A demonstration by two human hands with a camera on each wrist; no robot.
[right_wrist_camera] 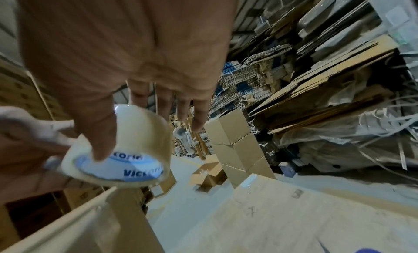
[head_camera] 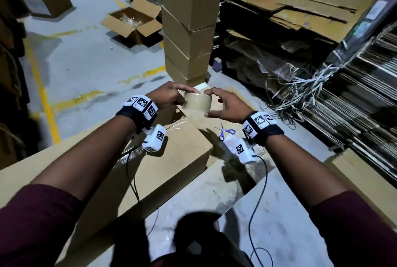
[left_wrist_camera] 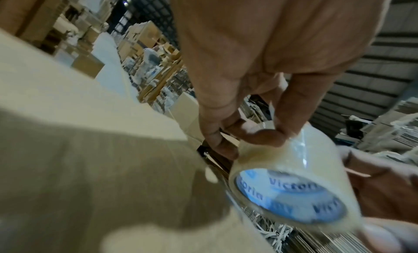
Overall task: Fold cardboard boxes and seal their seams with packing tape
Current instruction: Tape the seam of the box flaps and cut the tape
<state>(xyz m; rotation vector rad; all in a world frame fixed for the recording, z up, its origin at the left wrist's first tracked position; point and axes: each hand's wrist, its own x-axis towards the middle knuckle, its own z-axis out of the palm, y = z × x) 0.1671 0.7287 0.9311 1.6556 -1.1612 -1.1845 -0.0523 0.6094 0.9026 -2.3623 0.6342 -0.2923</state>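
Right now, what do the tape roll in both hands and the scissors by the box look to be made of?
Tape roll: clear glossy plastic film, judging by glare streaks in the left wrist view; its printed blue-and-white core looks like paper or card. Scissors: pale blades, probably metal, with purple handles, likely plastic; too small to be sure.

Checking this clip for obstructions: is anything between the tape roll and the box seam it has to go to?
Nothing visible. Both the left hand and right hand hold the tape roll just above the box below them; the scissors lie off to the right of it.
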